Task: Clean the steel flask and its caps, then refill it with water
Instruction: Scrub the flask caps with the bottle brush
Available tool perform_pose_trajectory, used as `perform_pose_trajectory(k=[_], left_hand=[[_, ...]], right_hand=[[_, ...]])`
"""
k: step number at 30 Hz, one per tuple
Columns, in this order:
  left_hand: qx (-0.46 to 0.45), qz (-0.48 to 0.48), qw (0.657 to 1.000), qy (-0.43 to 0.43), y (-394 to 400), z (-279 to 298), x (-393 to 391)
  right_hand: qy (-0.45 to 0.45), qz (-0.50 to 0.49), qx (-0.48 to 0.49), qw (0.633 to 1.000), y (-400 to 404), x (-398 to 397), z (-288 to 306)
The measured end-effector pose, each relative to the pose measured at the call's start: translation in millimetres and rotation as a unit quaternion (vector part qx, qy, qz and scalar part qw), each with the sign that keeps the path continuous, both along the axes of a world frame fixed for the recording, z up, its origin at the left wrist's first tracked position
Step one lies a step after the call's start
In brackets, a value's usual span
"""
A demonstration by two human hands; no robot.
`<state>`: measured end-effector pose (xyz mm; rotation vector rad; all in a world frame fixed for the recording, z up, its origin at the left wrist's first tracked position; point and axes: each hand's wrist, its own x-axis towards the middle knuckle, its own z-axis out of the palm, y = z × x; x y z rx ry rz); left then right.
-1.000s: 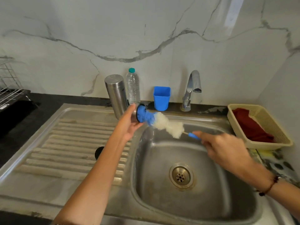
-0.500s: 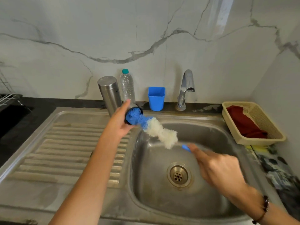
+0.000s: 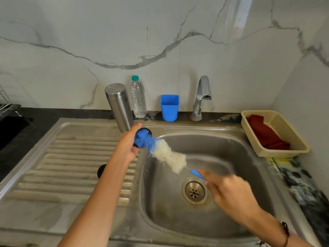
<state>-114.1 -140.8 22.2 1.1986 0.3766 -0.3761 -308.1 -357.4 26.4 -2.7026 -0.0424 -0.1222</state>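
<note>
Left hand [image 3: 127, 146] grips a small black cap [image 3: 147, 131] at the basin's 10 o'clock rim, fingers curled round its back, open side facing the basin. Right hand [image 3: 229, 191] holds the blue handle of the bottle brush [image 3: 167, 155], fingers closed around it near the drain [image 3: 194, 191] (exact finger layout blurred). The brush's blue tip is pushed into the cap, white bristles trailing toward 4 o'clock over the sink [image 3: 231, 157]. Steel flask [image 3: 119, 106] stands upside down at the back of the drainboard [image 3: 71, 166], just at 11 o'clock of the left hand, not touched as far as I can tell. Plastic water bottle [image 3: 138, 97] with teal lid stands upright just at 3 o'clock of the flask, against the wall. Blue cup [image 3: 169, 107] next along on the bench ledge, then the tap [image 3: 202, 97]. A second dark round piece [image 3: 101, 171] lies on the drainboard, mostly hidden behind the left forearm. Beige basket [image 3: 284, 129] with a red cloth [image 3: 265, 134] in it sits on the bench at 3 o'clock of the sink. Wire rack [image 3: 5, 106] at the far 9 o'clock edge.
</note>
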Motion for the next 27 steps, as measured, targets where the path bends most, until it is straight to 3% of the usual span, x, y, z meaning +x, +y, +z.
perform_pose_trajectory(k=[1,2,3,4,5,6,7,8,10,11,12,13,14,15,16,17,18,19,20,21,23,25,26,27], left_hand=[[-0.065,0.014,0.998,-0.008,0.8,-4.1,-0.8],[-0.132,0.020,0.991,-0.020,2.8,-8.4,-2.9],[-0.178,0.016,0.983,-0.031,5.3,-13.0,-4.7],[-0.195,0.004,0.980,-0.035,8.1,-15.9,-5.8],[-0.175,-0.020,0.984,-0.040,11.2,-16.4,-5.6],[-0.134,-0.048,0.989,-0.040,13.9,-15.8,-4.8],[-0.077,-0.078,0.993,-0.034,17.0,-15.6,-3.3],[-0.022,-0.105,0.994,-0.024,18.9,-12.4,-2.8],[0.057,-0.118,0.991,0.001,14.5,-5.6,-1.3],[0.085,-0.107,0.991,0.003,9.5,-2.5,-2.3],[0.092,-0.086,0.992,0.001,4.2,-2.6,-3.4],[0.061,-0.055,0.997,-0.007,-0.6,-5.0,-3.4],[-0.002,-0.028,1.000,-0.013,-3.5,-7.8,-3.5],[-0.075,-0.016,0.997,-0.026,-2.5,-10.9,-4.2],[-0.139,-0.011,0.989,-0.041,0.5,-14.3,-4.2],[-0.159,-0.017,0.986,-0.041,4.8,-16.5,-3.7],[-0.131,-0.036,0.990,-0.031,6.9,-15.7,-3.3],[-0.061,-0.062,0.996,-0.017,8.1,-14.2,-2.5],[0.023,-0.082,0.996,-0.001,7.3,-11.2,-2.2],[0.092,-0.090,0.992,0.015,6.2,-8.7,-1.5],[0.116,-0.073,0.990,0.025,3.1,-11.6,0.4],[0.022,-0.023,0.999,0.005,0.9,-12.6,-3.1],[-0.049,0.003,0.999,-0.007,1.7,-12.9,-4.6],[-0.126,0.024,0.992,-0.017,4.1,-13.5,-5.1]], right_hand=[[0.084,-0.035,0.175,0.980,2.3,5.4,4.1],[0.191,-0.097,0.363,0.907,4.5,8.1,13.4],[0.254,-0.128,0.463,0.840,0.3,7.6,15.7],[0.247,-0.123,0.492,0.825,-6.0,6.4,12.3],[0.197,-0.118,0.470,0.852,-14.1,4.6,7.4],[0.132,-0.074,0.365,0.919,-16.8,2.3,7.1],[0.058,-0.042,0.193,0.979,-21.5,1.4,7.8],[0.018,-0.034,0.025,0.999,-26.1,-0.7,5.9],[-0.038,-0.019,-0.165,0.985,-29.6,-5.7,-0.8],[-0.030,-0.013,-0.170,0.985,-22.5,-7.0,-2.8],[0.009,-0.013,-0.113,0.993,-14.8,-7.5,-2.1],[0.064,-0.035,0.031,0.997,-9.4,-2.9,0.6],[0.139,-0.069,0.233,0.960,-4.2,2.2,6.1],[0.235,-0.113,0.399,0.879,-3.3,5.6,8.6],[0.266,-0.130,0.484,0.823,-7.3,7.0,6.4],[0.250,-0.129,0.501,0.818,-13.3,7.9,2.6],[0.194,-0.119,0.455,0.861,-18.0,6.1,-1.3],[0.121,-0.065,0.331,0.933,-19.5,4.0,-2.2],[0.054,-0.030,0.168,0.984,-22.3,3.2,-3.0],[0.010,-0.015,0.016,1.000,-24.7,1.2,-7.2],[-0.049,-0.005,-0.140,0.989,-22.0,-3.0,-13.2],[-0.041,-0.004,-0.093,0.995,-10.7,1.1,-14.9],[-0.008,-0.013,0.022,1.000,-7.2,5.6,-11.4],[0.069,-0.027,0.189,0.979,-2.7,8.8,-6.0]])
